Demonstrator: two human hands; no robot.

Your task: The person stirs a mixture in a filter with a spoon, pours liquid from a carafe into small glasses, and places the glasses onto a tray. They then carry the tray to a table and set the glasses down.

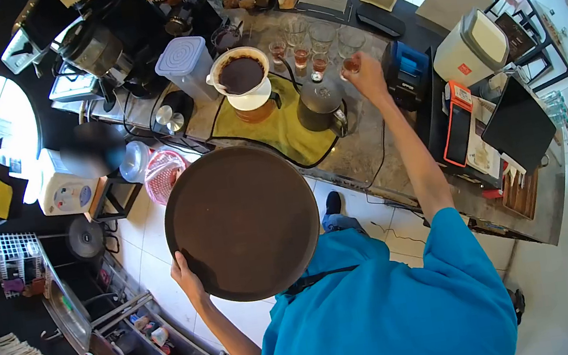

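Note:
A round dark brown serving tray [243, 219] is held out over the floor by my left hand [188, 278], fingers closed at its lower left rim. Across the counter, my right hand [367, 76] grips a small shot glass [352, 65] with reddish-brown liquid in it. Nearby stand a few similar shot glasses [301, 56] and several taller clear glasses [322, 35]. A dark grey kettle [317, 106] sits left of my right hand on a yellow-green cloth [303, 151]. On that cloth too is a white dripper [251, 100] with dark coffee in its paper filter.
A lidded plastic container [184, 64] and coffee machines line the counter's left. To the right are a blue-topped printer [408, 65], a white bin [471, 49] and a tilted dark screen [520, 126]. A cable [381, 156] hangs over the counter's front edge.

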